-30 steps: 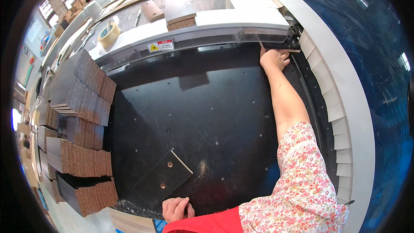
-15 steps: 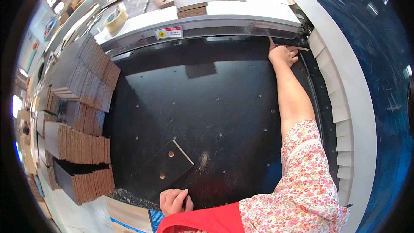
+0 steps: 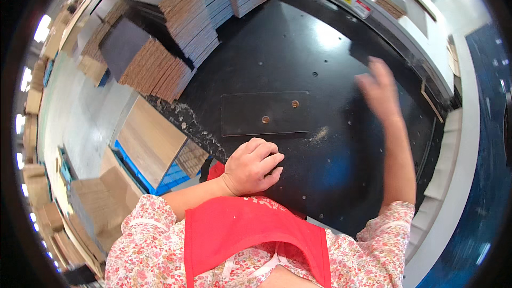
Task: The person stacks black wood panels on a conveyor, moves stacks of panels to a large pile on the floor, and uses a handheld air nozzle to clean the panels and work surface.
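My left hand (image 3: 254, 165) rests near the front edge of a black machine table (image 3: 341, 176), its fingers curled in with nothing visible in them. Just beyond it, a dark rectangular panel (image 3: 242, 114) with two brass-coloured round holes lies flat. My right hand (image 3: 380, 88) is above the table's right part, blurred by motion, thumb and fingers apart and holding nothing. Beyond that hand, a thin pale-edged strip (image 3: 431, 100) lies in the far right corner beside the machine's beam (image 3: 373, 26).
Tall stacks of dark boards with brown edges (image 3: 186, 21) stand along the table's left side. A wood-grain board (image 3: 152, 141) lies on a blue pallet (image 3: 173, 177) at the left. Pale bellows (image 3: 445, 154) border the right side. Dust (image 3: 320, 135) marks the table.
My right hand has drawn back from the strip in the far right corner. The left hand shows more fully, still curled near the front edge. My view has turned left.
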`<state>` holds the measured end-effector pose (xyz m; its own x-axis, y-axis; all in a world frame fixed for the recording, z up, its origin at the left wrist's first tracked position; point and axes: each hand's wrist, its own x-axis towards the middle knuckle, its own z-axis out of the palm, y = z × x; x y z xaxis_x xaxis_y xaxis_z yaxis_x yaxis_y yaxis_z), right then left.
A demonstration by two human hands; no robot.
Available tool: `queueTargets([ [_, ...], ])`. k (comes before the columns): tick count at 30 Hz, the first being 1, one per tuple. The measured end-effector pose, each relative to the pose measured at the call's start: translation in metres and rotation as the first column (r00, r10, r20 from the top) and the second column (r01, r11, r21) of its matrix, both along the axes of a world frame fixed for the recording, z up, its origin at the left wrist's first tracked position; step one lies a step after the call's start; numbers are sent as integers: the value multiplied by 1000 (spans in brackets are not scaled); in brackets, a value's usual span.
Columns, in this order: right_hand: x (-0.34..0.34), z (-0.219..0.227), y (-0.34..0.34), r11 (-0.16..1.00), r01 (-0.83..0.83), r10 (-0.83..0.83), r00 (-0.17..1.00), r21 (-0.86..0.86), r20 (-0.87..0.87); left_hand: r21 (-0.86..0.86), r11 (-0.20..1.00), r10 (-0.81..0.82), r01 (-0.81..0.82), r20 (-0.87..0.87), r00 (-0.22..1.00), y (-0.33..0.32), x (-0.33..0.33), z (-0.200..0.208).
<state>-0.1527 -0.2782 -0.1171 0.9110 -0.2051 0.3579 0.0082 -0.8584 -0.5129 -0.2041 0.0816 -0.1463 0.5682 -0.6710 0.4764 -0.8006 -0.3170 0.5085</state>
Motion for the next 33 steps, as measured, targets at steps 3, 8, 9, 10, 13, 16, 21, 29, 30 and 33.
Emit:
queueTargets([
  [3,-5,42,138,772,-611,572,789,-177,-225,38,999,-16,16,5,1000,2,0,5],
  [8,-5,-13,165,718,-559,551,821,-414,-153,-26,999,-28,29,30,999,6,-1,3],
  [9,-2,-6,159,721,-554,517,830,-417,-209,-22,999,-49,50,47,998,6,-1,4],
  [10,-5,1,152,744,-519,456,855,-421,-246,-18,997,-68,69,65,996,5,-1,6],
  [13,-15,14,120,814,-425,269,880,-396,-392,-29,996,-83,85,88,993,7,-3,1],
  [16,-37,10,49,918,-118,6,959,-379,-284,-37,996,-80,85,105,991,7,-2,1],
  [21,-91,6,-79,867,490,-498,845,88,194,1,997,-72,72,121,990,7,-8,2],
  [29,-137,5,-103,808,237,-522,712,540,470,11,997,-72,71,142,987,5,-5,0],
  [30,-140,-1,-111,823,334,-518,772,460,367,16,998,-69,68,141,988,5,-5,0],
  [33,-133,5,-99,767,382,-616,664,515,425,7,997,-77,77,145,986,9,-5,-3],
])
